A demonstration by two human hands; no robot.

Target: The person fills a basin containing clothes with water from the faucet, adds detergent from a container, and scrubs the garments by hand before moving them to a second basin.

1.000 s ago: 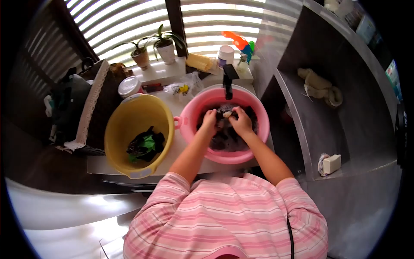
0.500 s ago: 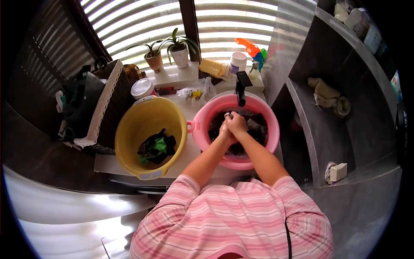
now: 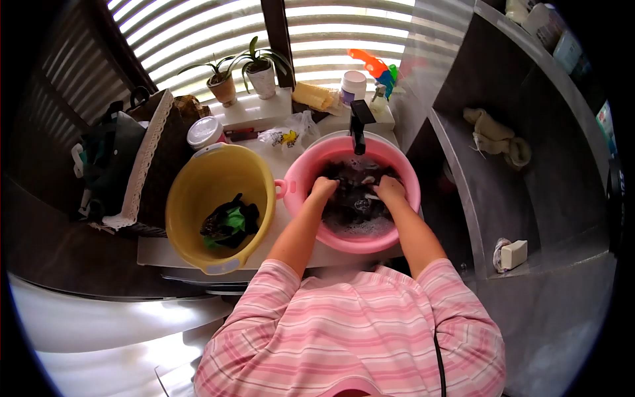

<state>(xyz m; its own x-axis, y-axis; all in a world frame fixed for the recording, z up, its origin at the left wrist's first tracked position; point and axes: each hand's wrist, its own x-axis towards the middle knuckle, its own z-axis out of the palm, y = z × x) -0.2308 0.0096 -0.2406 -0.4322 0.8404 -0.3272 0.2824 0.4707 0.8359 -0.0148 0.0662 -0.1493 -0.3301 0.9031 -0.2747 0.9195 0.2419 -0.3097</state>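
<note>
A pink basin holds dark, sudsy water with dark wet cloth in it. At the basin's left side, my left hand is closed on an edge of the cloth. My right hand, closed too, grips the cloth on the other side; small whitish bits show by its fingers. The fingertips of both hands are partly hidden by cloth and water. Left of the pink basin stands a yellow basin with black and green cloth lying in its bottom.
A black faucet hangs over the pink basin's far rim. Behind are potted plants, a white-lidded tub, a plastic bag and a spray bottle. A wicker basket stands left; shelves with soap rise right.
My hands were together over the middle of the pink basin and are now apart, one toward each side. More of the foamy water shows. The whole view has shifted slightly.
</note>
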